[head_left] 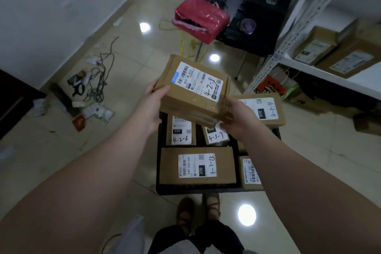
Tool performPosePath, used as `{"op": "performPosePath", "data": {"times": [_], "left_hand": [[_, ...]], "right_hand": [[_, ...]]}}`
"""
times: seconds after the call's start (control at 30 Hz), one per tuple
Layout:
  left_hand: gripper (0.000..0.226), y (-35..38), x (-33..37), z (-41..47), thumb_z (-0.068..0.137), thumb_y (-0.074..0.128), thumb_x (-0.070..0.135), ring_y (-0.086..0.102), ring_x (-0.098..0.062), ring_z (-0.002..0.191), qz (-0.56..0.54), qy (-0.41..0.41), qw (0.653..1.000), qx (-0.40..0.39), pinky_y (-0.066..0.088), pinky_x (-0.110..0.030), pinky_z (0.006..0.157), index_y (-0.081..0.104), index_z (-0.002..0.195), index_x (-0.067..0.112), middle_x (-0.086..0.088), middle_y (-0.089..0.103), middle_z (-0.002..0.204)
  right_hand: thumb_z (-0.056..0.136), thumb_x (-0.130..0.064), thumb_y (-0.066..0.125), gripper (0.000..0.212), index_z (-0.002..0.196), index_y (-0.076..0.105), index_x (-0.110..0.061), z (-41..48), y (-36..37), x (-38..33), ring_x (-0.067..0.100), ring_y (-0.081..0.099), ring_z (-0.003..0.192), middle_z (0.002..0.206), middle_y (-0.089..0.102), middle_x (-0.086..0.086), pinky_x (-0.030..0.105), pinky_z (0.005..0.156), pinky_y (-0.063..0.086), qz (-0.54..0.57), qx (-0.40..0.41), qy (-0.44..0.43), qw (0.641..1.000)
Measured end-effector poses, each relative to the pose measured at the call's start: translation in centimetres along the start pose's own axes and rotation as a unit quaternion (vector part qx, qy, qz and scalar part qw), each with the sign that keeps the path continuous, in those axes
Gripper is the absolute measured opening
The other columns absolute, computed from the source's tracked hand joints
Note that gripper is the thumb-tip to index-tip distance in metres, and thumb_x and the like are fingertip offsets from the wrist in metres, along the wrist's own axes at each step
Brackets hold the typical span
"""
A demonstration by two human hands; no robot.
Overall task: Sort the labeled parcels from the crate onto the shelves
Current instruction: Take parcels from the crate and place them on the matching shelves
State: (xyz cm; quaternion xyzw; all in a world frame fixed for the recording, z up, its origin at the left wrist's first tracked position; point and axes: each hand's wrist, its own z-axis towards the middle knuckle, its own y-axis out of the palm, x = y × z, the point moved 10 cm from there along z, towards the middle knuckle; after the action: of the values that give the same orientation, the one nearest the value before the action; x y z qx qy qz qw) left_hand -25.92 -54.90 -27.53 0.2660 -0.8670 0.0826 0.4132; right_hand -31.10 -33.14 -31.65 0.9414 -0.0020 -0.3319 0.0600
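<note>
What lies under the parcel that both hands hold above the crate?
Under the held parcel, inside the black crate, parcel 4-2-6 and parcel 4-3-7 show partly. Their far ends are covered by it, so whatever else lies there cannot be seen.

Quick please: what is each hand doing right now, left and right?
Left hand: holds the left side of the parcel marked 4-2-8.
Right hand: holds the same parcel at its near right corner.
</note>
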Motion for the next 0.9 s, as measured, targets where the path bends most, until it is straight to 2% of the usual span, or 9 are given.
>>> {"op": "performPosePath", "data": {"times": [0.1,0.17,0.23,0.3,0.5,0.7,0.77,0.83,0.9], "left_hand": [[0.037,1.1,2.6,-1.0,0.094,0.058,0.027,0.052,-0.009,0.102,-0.008,0.024,0.999,-0.035,0.027,-0.054,0.099,0.049,0.127,0.04,0.01,0.06,0.117],[0.038,2.1,4.2,-2.0,0.092,0.06,0.029,0.048,-0.018,0.118,-0.002,0.045,0.997,-0.055,0.024,-0.062,0.104,0.05,0.125,0.044,0.005,0.056,0.13],[0.039,3.7,5.5,-3.6,0.094,0.057,0.028,0.044,-0.019,0.116,0.007,0.059,0.995,-0.081,0.025,-0.064,0.103,0.046,0.13,0.041,0.005,0.054,0.125],[0.043,5.5,6.3,-5.1,0.096,0.055,0.028,0.042,-0.016,0.106,0.014,0.069,0.991,-0.111,0.023,-0.063,0.104,0.042,0.136,0.037,0.009,0.052,0.112],[0.032,11.0,8.1,-8.3,0.094,0.058,0.029,0.035,-0.024,0.128,0.029,0.096,0.981,-0.168,0.012,-0.068,0.11,0.048,0.121,0.041,0.004,0.049,0.122],[0.04,17.3,7.0,-11.7,0.094,0.056,0.029,0.041,-0.021,0.111,0.084,0.093,0.964,-0.235,0.017,-0.066,0.108,0.043,0.132,0.034,0.009,0.05,0.105],[0.042,19.2,5.9,-13.2,0.095,0.056,0.028,0.049,-0.018,0.1,0.101,0.085,0.959,-0.249,0.038,-0.057,0.094,0.041,0.134,0.032,0.003,0.053,0.109],[0.045,20.8,4.6,-14.3,0.095,0.056,0.029,0.054,-0.017,0.091,0.114,0.067,0.957,-0.259,0.046,-0.046,0.074,0.038,0.136,0.032,-0.002,0.056,0.109],[0.047,22.0,3.2,-14.7,0.094,0.058,0.031,0.056,-0.021,0.094,0.127,0.043,0.955,-0.265,0.043,-0.06,0.091,0.036,0.135,0.031,-0.003,0.057,0.106]], "right_hand": [[0.088,-0.039,0.067,0.028,0.092,0.064,-0.012,-2.3,-1.2,-1.6,0.021,0.06,0.087,0.1,0.066,0.008,0.037,0.086,0.055,0.081,-0.001,-0.005,0.997],[0.086,-0.042,0.069,0.033,0.096,0.062,-0.011,-3.9,-2.2,-2.7,0.026,0.064,0.097,0.107,0.067,0.01,0.037,0.074,0.059,0.118,0.005,-0.022,0.993],[0.089,-0.043,0.064,0.032,0.099,0.062,-0.013,-5.6,-3.2,-3.8,0.029,0.063,0.1,0.109,0.066,0.011,0.037,0.068,0.058,0.137,0.006,-0.044,0.99],[0.094,-0.046,0.057,0.033,0.102,0.064,-0.015,-7.1,-4.4,-4.6,0.03,0.065,0.098,0.108,0.066,0.01,0.044,0.074,0.059,0.144,0.006,-0.064,0.987],[0.086,-0.064,0.057,0.053,0.108,0.061,-0.016,-11.2,-9.7,-5.2,0.033,0.069,0.097,0.107,0.07,0.014,0.053,0.088,0.055,0.158,0.029,-0.096,0.982],[0.09,-0.066,0.048,0.051,0.098,0.064,-0.019,-15.1,-16.0,-3.5,0.039,0.068,0.102,0.11,0.069,0.023,0.053,0.095,0.052,0.164,0.071,-0.101,0.979],[0.09,-0.067,0.048,0.051,0.107,0.064,-0.022,-16.3,-17.9,-3.0,0.036,0.071,0.093,0.111,0.069,0.021,0.048,0.082,0.059,0.155,0.077,-0.107,0.979],[0.09,-0.065,0.05,0.048,0.117,0.06,-0.026,-17.6,-20.0,-2.4,0.032,0.073,0.081,0.107,0.069,0.018,0.041,0.068,0.06,0.152,0.085,-0.108,0.979],[0.088,-0.063,0.055,0.051,0.122,0.058,-0.026,-18.6,-22.2,-1.7,0.033,0.072,0.085,0.106,0.068,0.018,0.042,0.07,0.059,0.147,0.098,-0.104,0.979]]}}
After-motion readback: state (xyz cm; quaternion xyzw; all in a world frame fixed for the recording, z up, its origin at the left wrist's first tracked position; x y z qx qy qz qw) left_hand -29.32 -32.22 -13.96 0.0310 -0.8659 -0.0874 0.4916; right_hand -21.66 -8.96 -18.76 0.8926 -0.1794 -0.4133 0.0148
